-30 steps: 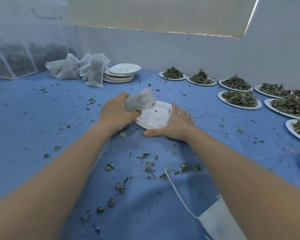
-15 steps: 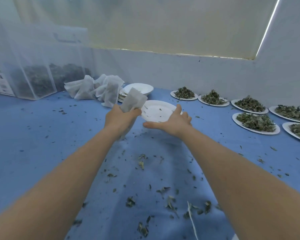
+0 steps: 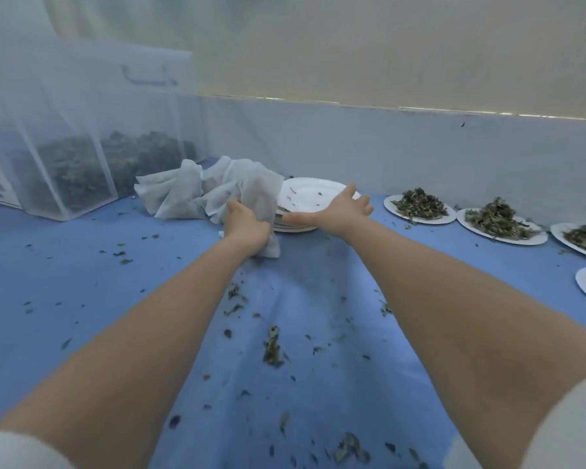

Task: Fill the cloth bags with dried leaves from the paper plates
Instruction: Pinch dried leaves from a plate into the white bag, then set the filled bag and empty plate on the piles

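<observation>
You have open blue-clothed table [image 3: 65, 286] in front and to the left, strewn only with flat leaf crumbs. Ahead, crumpled white cloth bags [image 3: 197, 192] and a stack of white paper plates [image 3: 305, 211] block the way; leaf-heaped paper plates [image 3: 420, 206] crowd the right edge, clear plastic bins [image 3: 68, 170] the far left.

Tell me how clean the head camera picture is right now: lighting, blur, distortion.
Head view: soft, even, bluish light with no hard shadows; bright slivers leak under the blind. Wide-angle bending stretches both forearms and curves the wall. Slight softness on the left hand, clutching a cloth bag, and the right hand at the empty paper plate. The mesh containers look hazy.
</observation>
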`<state>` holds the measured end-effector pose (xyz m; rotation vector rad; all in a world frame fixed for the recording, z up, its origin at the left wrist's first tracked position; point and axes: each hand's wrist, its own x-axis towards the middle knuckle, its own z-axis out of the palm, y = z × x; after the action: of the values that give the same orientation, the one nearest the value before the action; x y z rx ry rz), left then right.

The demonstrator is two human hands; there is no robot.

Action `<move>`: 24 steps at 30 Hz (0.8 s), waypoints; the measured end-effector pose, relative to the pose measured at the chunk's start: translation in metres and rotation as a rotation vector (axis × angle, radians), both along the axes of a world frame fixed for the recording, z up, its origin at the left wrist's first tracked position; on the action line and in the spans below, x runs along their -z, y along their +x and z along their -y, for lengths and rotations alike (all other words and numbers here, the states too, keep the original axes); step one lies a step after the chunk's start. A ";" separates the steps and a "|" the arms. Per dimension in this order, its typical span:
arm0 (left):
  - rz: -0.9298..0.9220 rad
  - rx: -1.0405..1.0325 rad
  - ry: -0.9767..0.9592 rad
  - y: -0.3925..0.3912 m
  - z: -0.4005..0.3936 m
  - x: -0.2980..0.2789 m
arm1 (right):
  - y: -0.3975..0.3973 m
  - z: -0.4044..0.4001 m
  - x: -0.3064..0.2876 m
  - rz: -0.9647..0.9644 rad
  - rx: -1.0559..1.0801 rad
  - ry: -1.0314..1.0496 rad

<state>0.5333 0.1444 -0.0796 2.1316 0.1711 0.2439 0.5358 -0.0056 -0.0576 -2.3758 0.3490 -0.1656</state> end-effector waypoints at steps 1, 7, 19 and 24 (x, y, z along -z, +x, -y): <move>0.022 -0.009 0.025 0.012 -0.003 0.002 | 0.016 -0.005 0.001 0.024 -0.011 0.027; 0.042 -0.119 0.240 0.053 -0.010 0.013 | 0.065 -0.012 0.024 0.126 -0.100 -0.123; 0.258 -0.126 0.632 -0.019 0.045 -0.009 | -0.006 0.037 0.020 0.165 0.007 -0.211; 0.217 0.179 0.490 -0.045 0.123 -0.027 | -0.038 0.075 -0.001 0.122 0.050 -0.186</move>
<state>0.4883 0.0216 -0.0527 2.5645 -0.2298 0.4444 0.4978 -0.0806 -0.0565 -2.5263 0.3475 -0.3793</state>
